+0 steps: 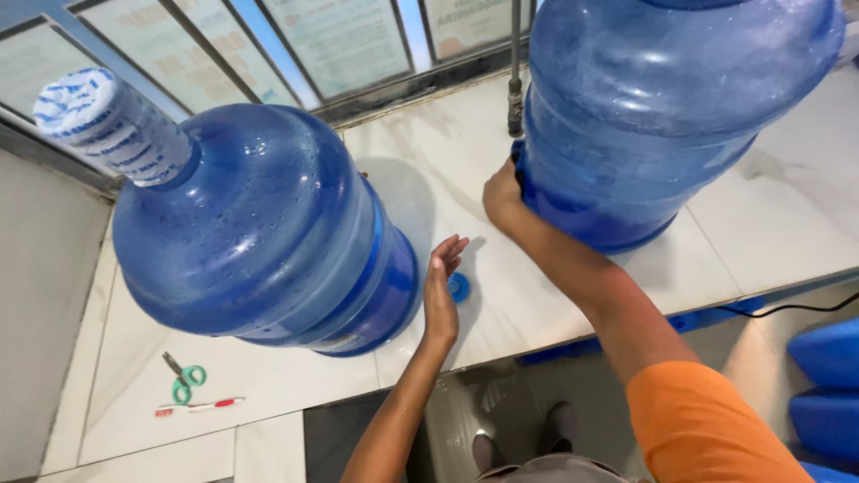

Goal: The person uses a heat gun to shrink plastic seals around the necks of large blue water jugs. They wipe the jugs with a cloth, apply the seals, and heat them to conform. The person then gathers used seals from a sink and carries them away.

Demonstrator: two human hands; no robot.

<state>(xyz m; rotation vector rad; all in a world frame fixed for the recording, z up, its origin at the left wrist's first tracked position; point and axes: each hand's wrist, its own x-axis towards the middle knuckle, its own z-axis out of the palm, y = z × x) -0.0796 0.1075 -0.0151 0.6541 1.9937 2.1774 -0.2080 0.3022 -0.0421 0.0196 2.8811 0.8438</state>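
Observation:
Two big blue water jugs stand on a white tiled counter. The left jug has a white and blue sealed cap on its neck. The right jug is larger in view, its top out of frame. My right hand presses against the lower left side of the right jug. My left hand is open, fingers apart, beside the base of the left jug. A small blue cap lies on the counter right next to my left hand's fingers.
Green-handled scissors and a red and white pen lie at the counter's front left. A metal pole rises behind the right jug. Windows line the back. More blue containers sit low at right, with a black cable.

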